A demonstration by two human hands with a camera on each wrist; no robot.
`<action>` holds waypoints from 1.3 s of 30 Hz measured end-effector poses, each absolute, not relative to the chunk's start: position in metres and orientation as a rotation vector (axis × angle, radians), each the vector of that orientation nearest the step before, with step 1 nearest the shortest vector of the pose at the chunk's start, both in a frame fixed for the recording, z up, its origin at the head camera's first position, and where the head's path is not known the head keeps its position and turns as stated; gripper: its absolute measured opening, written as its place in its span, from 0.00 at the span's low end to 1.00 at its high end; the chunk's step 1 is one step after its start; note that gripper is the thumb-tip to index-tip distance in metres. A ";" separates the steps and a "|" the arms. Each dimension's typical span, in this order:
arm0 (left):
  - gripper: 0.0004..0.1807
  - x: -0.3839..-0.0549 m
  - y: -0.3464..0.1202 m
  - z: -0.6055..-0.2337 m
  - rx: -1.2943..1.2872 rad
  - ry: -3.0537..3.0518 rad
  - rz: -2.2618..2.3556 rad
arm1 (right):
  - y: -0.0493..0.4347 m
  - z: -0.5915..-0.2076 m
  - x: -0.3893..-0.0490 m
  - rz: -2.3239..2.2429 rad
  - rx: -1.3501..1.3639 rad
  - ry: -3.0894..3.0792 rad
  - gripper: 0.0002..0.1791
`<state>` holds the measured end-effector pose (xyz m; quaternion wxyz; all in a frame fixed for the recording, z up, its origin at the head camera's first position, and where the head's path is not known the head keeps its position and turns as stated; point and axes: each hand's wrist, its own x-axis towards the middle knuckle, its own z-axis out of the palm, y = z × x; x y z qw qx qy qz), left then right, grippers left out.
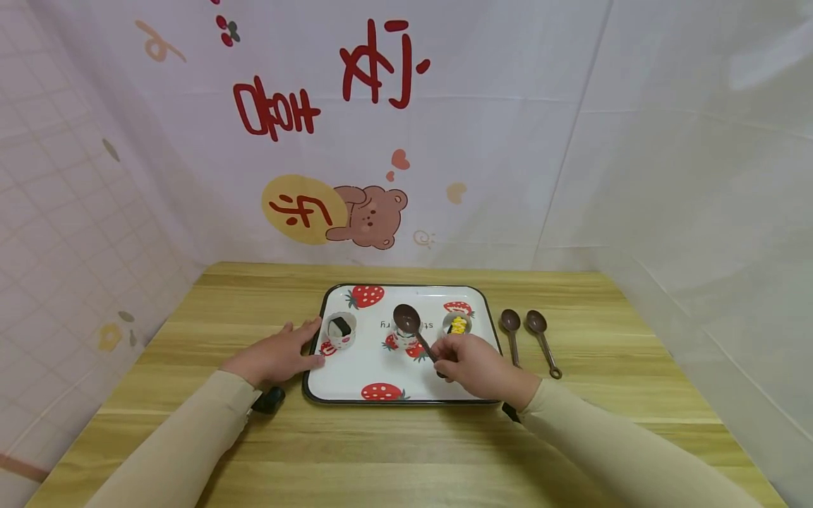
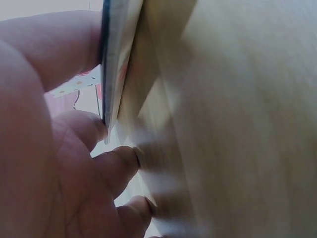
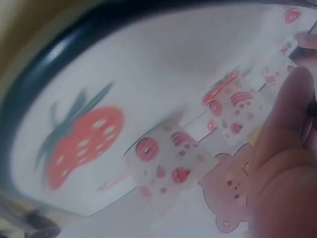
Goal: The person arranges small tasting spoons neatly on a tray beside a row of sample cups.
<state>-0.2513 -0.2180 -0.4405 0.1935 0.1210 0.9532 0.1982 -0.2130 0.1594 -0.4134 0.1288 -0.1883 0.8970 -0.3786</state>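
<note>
My right hand (image 1: 479, 363) pinches the handle of a dark brown spoon (image 1: 406, 319). The spoon's bowl hangs over the middle one of three small printed cups, partly hiding that cup (image 1: 402, 341). At the left edge of a white strawberry-print tray (image 1: 346, 374), my left hand (image 1: 276, 358) touches the rim with fingers spread. The left cup (image 1: 341, 343) holds a white and black piece like a rice ball. Yellow and black food shows in the right cup (image 1: 467, 323), just beyond my right hand. In the right wrist view, fingers (image 3: 282, 163) cover part of the scene.
Two more brown spoons (image 1: 511, 321) lie side by side on the wooden table (image 1: 406, 458), right of the tray. A white cloth (image 1: 483, 127) with a bear print and red lettering hangs behind the table. Pale cloth also walls both sides.
</note>
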 end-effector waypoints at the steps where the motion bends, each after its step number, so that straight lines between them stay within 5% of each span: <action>1: 0.52 -0.251 -0.218 -0.441 0.341 2.675 0.555 | 0.157 -0.414 -0.214 -1.118 -0.533 2.599 0.04; 39: 0.53 -0.252 -0.218 -0.442 0.324 2.671 0.557 | 0.080 -0.430 -0.226 -1.422 -0.282 2.364 0.02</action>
